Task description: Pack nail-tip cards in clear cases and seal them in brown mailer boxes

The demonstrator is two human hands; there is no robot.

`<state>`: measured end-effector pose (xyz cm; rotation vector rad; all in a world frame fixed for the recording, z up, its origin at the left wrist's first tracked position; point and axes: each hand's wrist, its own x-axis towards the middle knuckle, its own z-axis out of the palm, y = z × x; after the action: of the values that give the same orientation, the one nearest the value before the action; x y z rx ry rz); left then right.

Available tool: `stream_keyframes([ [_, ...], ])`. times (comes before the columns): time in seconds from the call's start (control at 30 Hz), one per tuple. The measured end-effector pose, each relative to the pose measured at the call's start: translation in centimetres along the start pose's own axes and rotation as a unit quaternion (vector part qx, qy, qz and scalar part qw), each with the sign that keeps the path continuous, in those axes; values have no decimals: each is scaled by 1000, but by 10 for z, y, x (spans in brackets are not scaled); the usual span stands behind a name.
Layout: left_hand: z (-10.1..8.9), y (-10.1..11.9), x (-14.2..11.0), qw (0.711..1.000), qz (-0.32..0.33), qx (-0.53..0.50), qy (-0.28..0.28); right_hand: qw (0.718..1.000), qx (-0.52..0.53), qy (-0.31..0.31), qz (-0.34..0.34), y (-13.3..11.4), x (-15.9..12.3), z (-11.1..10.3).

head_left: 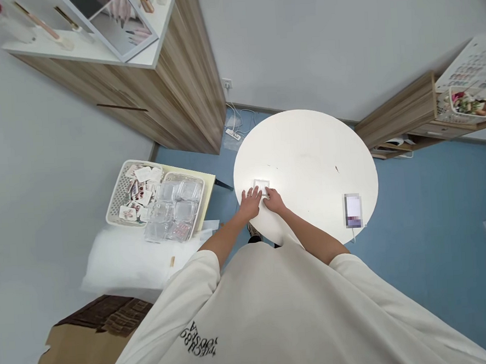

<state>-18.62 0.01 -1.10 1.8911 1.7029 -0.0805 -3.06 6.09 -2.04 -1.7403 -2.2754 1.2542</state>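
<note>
A small, square, clear plastic box (261, 183) lies near the left edge of the round white table (306, 145). My left hand (250, 203) is at its near left side, fingers stretched out and spread, fingertips touching the box. On the near right corner, my right hand (274, 201) has its fingers curled in and closed at the box's edge. Both hands partly cover the near side of the box, and its contents are too small to make out.
A phone-like device (353, 211), blurred out, lies at the table's right with a cable. To the left, a white basket (118, 192) holds printed cards, and another basket (201, 201) holds clear plastic boxes. Below them are white wrap (124, 258) and a cardboard box (72, 346). A wooden cabinet (187, 70) stands behind.
</note>
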Motion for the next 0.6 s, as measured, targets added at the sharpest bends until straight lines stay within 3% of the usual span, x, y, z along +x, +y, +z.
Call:
stream_keyframes([
  [0.13, -9, -29, -4, 1000, -23, 11, 2, 1000, 5, -18, -18, -25, 20, 14],
  [0.27, -15, -47, -9, 1000, -23, -4, -12, 997, -55, -35, -36, -35, 25, 19],
  [0.43, -16, -54, -11, 1000, 2, -15, -17, 990, -120, -56, -49, -35, 17, 15],
  [0.6, -20, -53, -9, 1000, 8, -10, 0, 992, -111, -54, -25, -38, 3, 13],
])
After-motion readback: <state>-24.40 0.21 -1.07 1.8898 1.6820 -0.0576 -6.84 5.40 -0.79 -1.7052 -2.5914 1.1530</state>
